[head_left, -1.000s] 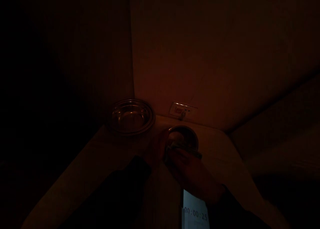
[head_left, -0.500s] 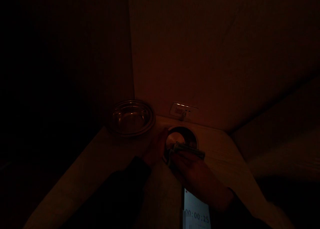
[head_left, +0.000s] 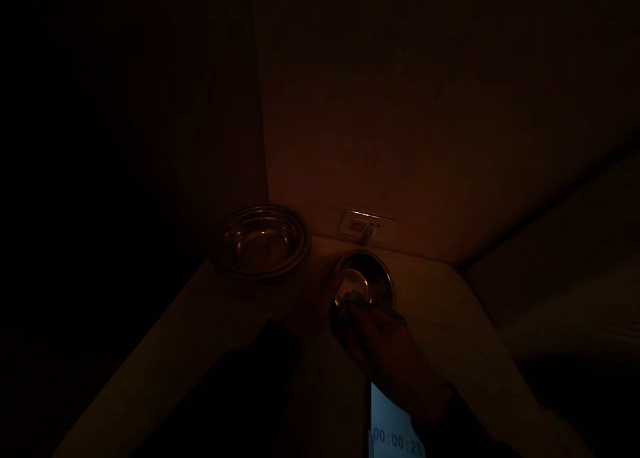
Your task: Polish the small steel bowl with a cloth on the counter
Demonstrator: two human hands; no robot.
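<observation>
- Dark room; pale tabletop (head_left: 450, 331) is running back to a wall (head_left: 360, 125).
- Over it, left hand (head_left: 315, 301) is gripping a metal bowl (head_left: 386, 281) by its left side.
- Right hand (head_left: 383, 338) is pinching a cloth (head_left: 353, 299) at bowl's near rim.
- Wider dish (head_left: 265, 273) is sitting left of bowl, lit phone (head_left: 393, 415) lying nearer.

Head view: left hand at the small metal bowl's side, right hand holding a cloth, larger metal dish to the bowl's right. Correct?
One slip: the larger metal dish is left of the small metal bowl, not right, as the head view shows. Rest stands: left hand at the bowl's side, right hand holding a cloth.
</observation>
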